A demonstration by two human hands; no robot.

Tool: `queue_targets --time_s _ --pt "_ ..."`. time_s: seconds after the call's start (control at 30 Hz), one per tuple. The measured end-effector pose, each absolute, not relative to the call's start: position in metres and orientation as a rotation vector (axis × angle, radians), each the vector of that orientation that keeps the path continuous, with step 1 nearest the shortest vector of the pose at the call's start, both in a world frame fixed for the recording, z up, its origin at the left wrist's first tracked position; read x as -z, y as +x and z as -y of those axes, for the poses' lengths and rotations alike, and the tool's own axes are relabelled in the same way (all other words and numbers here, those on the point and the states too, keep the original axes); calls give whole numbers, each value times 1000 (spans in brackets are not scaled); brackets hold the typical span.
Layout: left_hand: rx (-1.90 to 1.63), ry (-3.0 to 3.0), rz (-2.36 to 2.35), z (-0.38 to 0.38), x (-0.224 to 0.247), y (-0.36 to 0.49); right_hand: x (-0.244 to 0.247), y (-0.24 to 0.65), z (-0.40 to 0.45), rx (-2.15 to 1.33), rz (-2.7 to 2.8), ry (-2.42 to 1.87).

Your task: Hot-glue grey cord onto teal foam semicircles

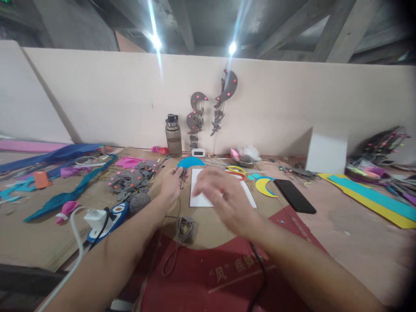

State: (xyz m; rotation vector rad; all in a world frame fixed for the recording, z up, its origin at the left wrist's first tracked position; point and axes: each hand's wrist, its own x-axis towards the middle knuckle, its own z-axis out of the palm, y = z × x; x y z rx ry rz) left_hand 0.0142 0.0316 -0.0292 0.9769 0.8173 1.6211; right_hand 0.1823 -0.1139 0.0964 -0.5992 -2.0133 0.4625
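My left hand (pixel 172 184) is closed on a small dark grey piece (pixel 182 171) at the middle of the table, with a thin cord hanging below it. Over a white sheet (pixel 199 197) my right hand (pixel 216 188) is raised, blurred, with fingers bent; whether it holds anything is unclear. A bundle of grey cord (pixel 185 229) lies nearer me on the cardboard. Behind the left hand is a blue felt piece (pixel 191 162). Red and yellow-handled scissors (pixel 238 172) lie partly behind the right hand, beside a yellow crescent (pixel 264 186).
A bottle (pixel 173 136) and small clock (pixel 198 152) stand near the wall. Grey felt pieces (pixel 131 180), yarn ball (pixel 139 202) and power strip (pixel 108 223) are left; a black phone (pixel 295 196) is right. Grey crescent garlands (pixel 227 86) hang behind.
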Motion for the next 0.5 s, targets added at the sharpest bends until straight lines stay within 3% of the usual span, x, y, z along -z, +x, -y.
queue_targets --time_s 0.27,0.5 --pt "-1620 858 -790 -20 24 29 -12 234 15 -189 1919 -1803" --pt "-1607 919 -752 -13 21 34 20 234 12 -75 1957 -1967"
